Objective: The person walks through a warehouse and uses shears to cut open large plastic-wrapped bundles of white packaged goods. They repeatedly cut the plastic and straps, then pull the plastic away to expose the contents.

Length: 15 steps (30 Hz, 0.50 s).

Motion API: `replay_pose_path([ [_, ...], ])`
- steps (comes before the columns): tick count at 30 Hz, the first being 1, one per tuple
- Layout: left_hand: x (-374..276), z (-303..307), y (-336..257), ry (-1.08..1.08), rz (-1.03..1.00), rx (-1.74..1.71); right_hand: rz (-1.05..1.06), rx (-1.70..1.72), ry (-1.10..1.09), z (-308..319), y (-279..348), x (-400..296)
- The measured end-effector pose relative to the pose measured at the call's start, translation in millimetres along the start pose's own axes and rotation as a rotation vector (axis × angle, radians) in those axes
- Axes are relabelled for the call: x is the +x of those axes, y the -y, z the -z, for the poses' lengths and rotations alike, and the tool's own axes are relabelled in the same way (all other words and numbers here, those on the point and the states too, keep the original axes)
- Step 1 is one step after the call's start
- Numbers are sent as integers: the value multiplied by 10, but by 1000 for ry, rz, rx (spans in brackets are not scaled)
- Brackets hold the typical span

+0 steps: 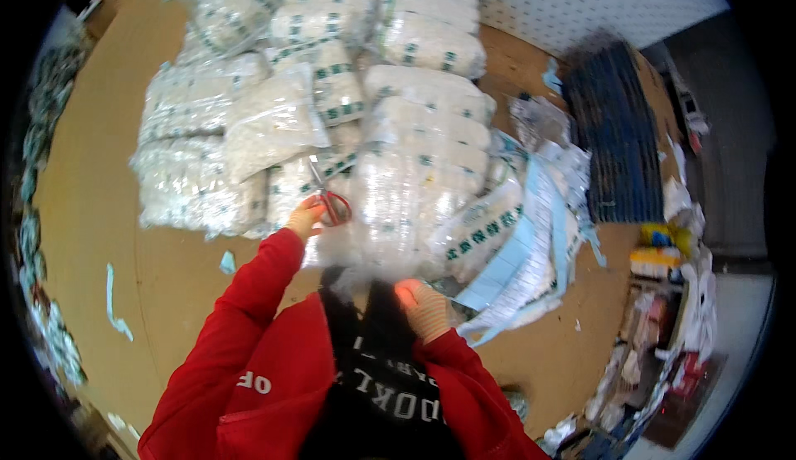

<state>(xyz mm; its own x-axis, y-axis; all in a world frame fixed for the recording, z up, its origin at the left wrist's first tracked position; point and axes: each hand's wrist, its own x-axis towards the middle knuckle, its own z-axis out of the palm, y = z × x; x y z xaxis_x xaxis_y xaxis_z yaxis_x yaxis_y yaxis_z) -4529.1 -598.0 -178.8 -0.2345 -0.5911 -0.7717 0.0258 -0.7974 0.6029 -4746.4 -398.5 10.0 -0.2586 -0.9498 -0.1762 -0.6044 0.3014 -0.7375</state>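
My left hand reaches to the red-handled scissors, its fingers at the near handle loop; the blades point away over white packs with green print. My right hand is low, its fingers curled at the edge of a blurred clear plastic wrap. Whether it grips the wrap is unclear. Before me lie rows of plastic-wrapped white bundles. A loose clear bag with off-white contents rests on top of them, beyond the scissors.
Light blue and white plastic strips heap at the right, beside a stack of dark blue flat pieces. Blue scraps lie on the brown tabletop. A box of assorted items stands at the lower right.
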Motion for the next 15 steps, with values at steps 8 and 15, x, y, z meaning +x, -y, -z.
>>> replay_pose_path([
  [8,-293,-248,-115,-132,-284,212,-287,-32,-616,1116,-1059,-439],
  [15,-1109,-1258,-926,10,-485,473,-619,592,-1329,2096,-1163,-144],
])
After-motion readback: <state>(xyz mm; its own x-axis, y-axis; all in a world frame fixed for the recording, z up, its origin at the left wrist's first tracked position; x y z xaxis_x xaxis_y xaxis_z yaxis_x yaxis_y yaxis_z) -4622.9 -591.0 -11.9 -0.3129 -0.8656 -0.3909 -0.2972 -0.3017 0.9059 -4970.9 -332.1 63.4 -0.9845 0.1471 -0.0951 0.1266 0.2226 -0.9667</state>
